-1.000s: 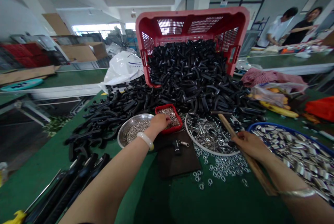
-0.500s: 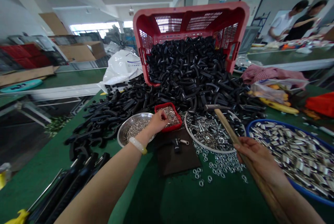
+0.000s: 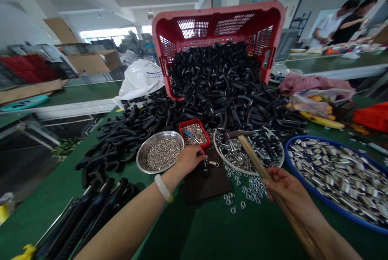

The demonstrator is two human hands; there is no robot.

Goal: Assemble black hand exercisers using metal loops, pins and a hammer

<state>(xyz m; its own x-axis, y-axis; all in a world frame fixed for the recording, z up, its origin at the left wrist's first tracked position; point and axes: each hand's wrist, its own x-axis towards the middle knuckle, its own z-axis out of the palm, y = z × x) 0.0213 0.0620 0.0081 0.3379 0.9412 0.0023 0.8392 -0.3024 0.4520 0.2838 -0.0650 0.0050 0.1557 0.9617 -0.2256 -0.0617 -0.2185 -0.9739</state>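
My right hand (image 3: 283,189) grips the wooden handle of a hammer (image 3: 257,157), its metal head above the round white tray. My left hand (image 3: 190,160) has its fingertips pinched over a black plastic part (image 3: 206,170); whatever small thing they hold is hidden. A coil spring (image 3: 214,163) lies at that part's right end. Both sit on a dark flat plate (image 3: 207,189). Just behind the left hand stands a red box (image 3: 209,143) of small metal pins, with a blue piece on top. A steel bowl (image 3: 139,163) of small rings is to its left.
A pink-red crate (image 3: 220,9) lies tipped, spilling black parts (image 3: 218,78). The white tray (image 3: 220,154) holds screws and fittings, with loose nuts (image 3: 254,191) before it. A blue basin (image 3: 321,199) of metal sleeves stands right. Long black tools (image 3: 87,215) lie front left. Two people work far right.
My left hand has moved from the red box down and right to the black part on the plate. The hammer has shifted slightly left and its head has lowered towards the tray.
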